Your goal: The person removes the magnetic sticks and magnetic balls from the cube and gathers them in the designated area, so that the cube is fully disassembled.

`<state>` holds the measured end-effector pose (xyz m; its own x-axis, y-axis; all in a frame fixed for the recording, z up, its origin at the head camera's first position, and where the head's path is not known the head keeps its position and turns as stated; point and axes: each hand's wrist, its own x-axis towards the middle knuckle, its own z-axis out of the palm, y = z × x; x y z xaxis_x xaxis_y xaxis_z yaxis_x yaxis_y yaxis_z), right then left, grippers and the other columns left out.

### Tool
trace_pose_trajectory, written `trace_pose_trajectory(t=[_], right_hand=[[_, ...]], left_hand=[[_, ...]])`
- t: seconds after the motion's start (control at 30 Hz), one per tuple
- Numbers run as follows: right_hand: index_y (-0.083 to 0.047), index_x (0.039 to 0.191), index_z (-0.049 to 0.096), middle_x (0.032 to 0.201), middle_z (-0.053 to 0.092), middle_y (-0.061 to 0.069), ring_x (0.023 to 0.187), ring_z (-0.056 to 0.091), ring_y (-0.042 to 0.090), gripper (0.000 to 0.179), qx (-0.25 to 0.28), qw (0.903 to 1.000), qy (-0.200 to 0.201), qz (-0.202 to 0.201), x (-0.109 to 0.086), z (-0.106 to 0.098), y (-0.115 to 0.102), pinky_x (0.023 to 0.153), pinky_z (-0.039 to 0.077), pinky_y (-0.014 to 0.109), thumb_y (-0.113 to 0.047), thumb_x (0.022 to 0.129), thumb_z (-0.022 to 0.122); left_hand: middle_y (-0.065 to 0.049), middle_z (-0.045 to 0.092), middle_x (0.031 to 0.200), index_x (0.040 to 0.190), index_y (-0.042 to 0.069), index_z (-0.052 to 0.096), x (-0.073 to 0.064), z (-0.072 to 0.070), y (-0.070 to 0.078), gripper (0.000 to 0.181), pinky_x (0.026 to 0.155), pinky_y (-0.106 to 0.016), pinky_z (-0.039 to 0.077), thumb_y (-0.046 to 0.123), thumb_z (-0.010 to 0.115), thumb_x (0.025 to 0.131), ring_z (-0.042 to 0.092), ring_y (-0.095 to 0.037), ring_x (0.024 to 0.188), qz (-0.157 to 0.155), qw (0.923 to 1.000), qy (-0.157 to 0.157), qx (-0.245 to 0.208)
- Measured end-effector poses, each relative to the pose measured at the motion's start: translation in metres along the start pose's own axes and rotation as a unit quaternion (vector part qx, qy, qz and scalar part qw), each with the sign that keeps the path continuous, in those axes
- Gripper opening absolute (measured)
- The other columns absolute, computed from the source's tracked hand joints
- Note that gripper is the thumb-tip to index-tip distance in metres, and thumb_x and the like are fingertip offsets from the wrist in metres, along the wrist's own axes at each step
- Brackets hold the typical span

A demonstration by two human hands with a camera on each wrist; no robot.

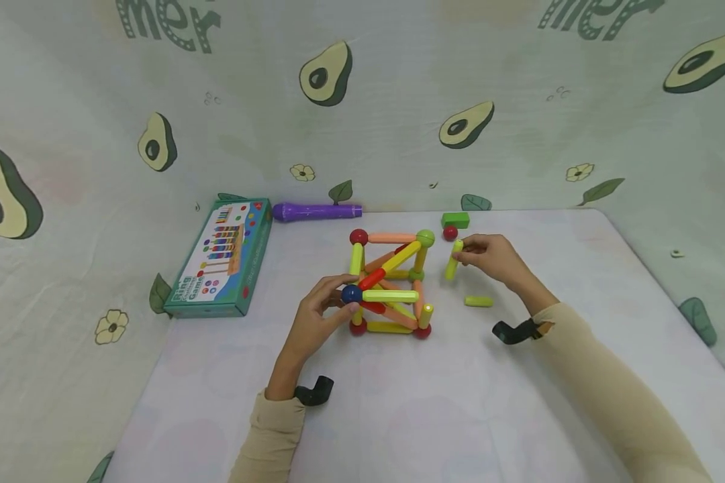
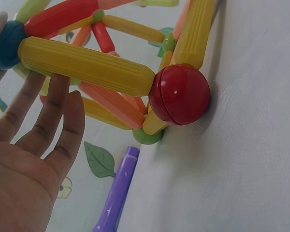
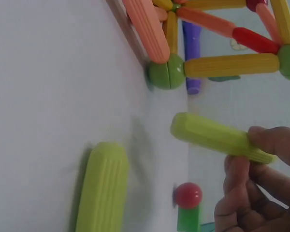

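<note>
A ball-and-rod frame [image 1: 389, 327] stands at the middle of the table [image 1: 459, 409]. Six balls of it show from the head: three red, two green and one blue ball [image 1: 351, 294] at the near left top corner. The left wrist view adds a third green ball [image 2: 147, 137], low at the far left. The left hand [image 1: 317, 318] grips the blue ball between thumb and fingers. One yellow-green rod runs right from that ball to a bare end; an upright yellow rod on the near right red ball also has a bare top.

Two yellow-green rods are separate: a held rod [image 1: 453, 261], pinched by the thumb and fingers of the right hand [image 1: 489, 258] just right of the frame, and a loose rod [image 1: 478, 302] lying nearer. Beyond them are one loose red ball [image 1: 450, 233] and one green block [image 1: 456, 220]. One purple microphone-shaped toy [image 1: 317, 212] lies at the far edge; left of it is one box [image 1: 220, 258], contents hidden.
</note>
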<state>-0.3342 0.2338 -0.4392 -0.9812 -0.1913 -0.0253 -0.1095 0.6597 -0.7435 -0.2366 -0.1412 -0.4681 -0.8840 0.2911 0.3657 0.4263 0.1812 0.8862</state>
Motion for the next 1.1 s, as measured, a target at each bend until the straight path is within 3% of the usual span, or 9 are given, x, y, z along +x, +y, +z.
trace_pose_trajectory(t=[0.1, 0.2, 0.4, 0.63, 1.1], right_hand=[[-0.002, 0.126, 0.065, 0.106, 0.069, 0.018, 0.099, 0.060, 0.034, 0.045, -0.020, 0.9989, -0.031, 0.028, 0.010, 0.003, 0.003, 0.086, 0.048, 0.043, -0.036, 0.097, 0.067], [0.001, 0.128, 0.064, 0.107, 0.068, 0.018, 0.098, 0.062, 0.034, 0.046, -0.030, 0.9975, -0.043, 0.047, 0.018, 0.009, 0.005, 0.081, 0.049, 0.039, -0.033, 0.097, 0.067], [0.004, 0.123, 0.063, 0.100, 0.069, 0.015, 0.090, 0.065, 0.032, 0.045, -0.041, 0.9966, -0.019, 0.068, 0.026, 0.017, 0.005, 0.071, 0.050, 0.033, -0.031, 0.095, 0.070], [0.005, 0.118, 0.064, 0.100, 0.070, 0.017, 0.087, 0.061, 0.028, 0.043, -0.063, 0.9947, -0.010, 0.081, 0.034, 0.023, 0.009, 0.074, 0.049, 0.036, -0.031, 0.094, 0.071], [0.004, 0.104, 0.066, 0.092, 0.065, 0.016, 0.080, 0.057, 0.027, 0.033, -0.092, 0.9932, 0.021, 0.068, 0.039, 0.040, 0.008, 0.071, 0.048, 0.035, -0.025, 0.092, 0.074]], left_hand=[[0.003, 0.055, 0.132, 0.138, 0.025, 0.058, -0.001, 0.000, -0.001, 0.046, 0.097, -0.044, 0.052, 0.018, 0.071, 0.095, 0.062, -0.021, 0.102, -0.002, 1.0000, 0.002, -0.002], [0.003, 0.055, 0.132, 0.138, 0.023, 0.059, -0.001, 0.001, -0.001, 0.046, 0.097, -0.042, 0.052, 0.015, 0.071, 0.095, 0.062, -0.020, 0.101, -0.006, 1.0000, 0.005, -0.004], [-0.002, 0.055, 0.132, 0.139, 0.016, 0.058, 0.000, 0.004, 0.005, 0.048, 0.098, -0.049, 0.051, 0.008, 0.071, 0.094, 0.061, -0.023, 0.102, -0.022, 0.9997, 0.006, 0.000], [-0.006, 0.056, 0.129, 0.137, 0.008, 0.058, -0.001, 0.002, 0.034, 0.044, 0.097, -0.051, 0.050, 0.008, 0.069, 0.095, 0.062, -0.025, 0.102, -0.013, 0.9999, 0.001, -0.004], [-0.006, 0.056, 0.130, 0.138, 0.009, 0.058, -0.002, 0.000, 0.033, 0.045, 0.098, -0.055, 0.049, 0.007, 0.069, 0.095, 0.061, -0.028, 0.102, -0.022, 0.9997, 0.000, -0.010]])
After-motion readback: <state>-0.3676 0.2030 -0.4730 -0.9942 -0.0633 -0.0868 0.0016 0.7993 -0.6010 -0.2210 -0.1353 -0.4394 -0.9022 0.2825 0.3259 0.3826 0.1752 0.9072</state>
